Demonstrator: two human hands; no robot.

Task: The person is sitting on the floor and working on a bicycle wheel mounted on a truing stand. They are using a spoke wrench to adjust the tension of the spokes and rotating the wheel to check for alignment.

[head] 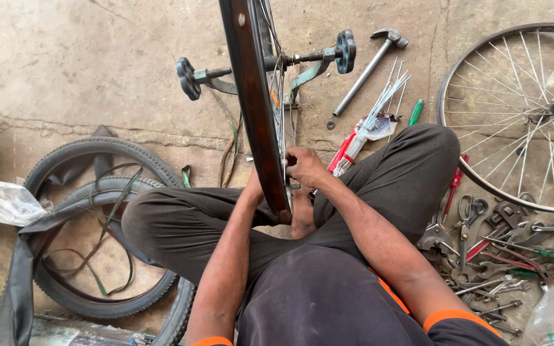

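A bicycle wheel rim (251,96) stands upright in a truing stand (328,57) on the concrete floor, seen edge-on between my knees. My right hand (304,166) is closed on something small at the rim's spokes, on the right side of the rim. My left hand (254,189) reaches to the left side of the rim at its bottom and is mostly hidden behind it. I sit cross-legged in dark trousers.
Black tyres and an inner tube (91,211) lie at left. A hammer (370,61), a bundle of loose spokes (379,109) and a green-handled tool (416,111) lie ahead. A second spoked wheel (520,115) lies at right above a pile of wrenches, scissors and screwdrivers (495,250). Plastic bags (1,202) sit at far left.
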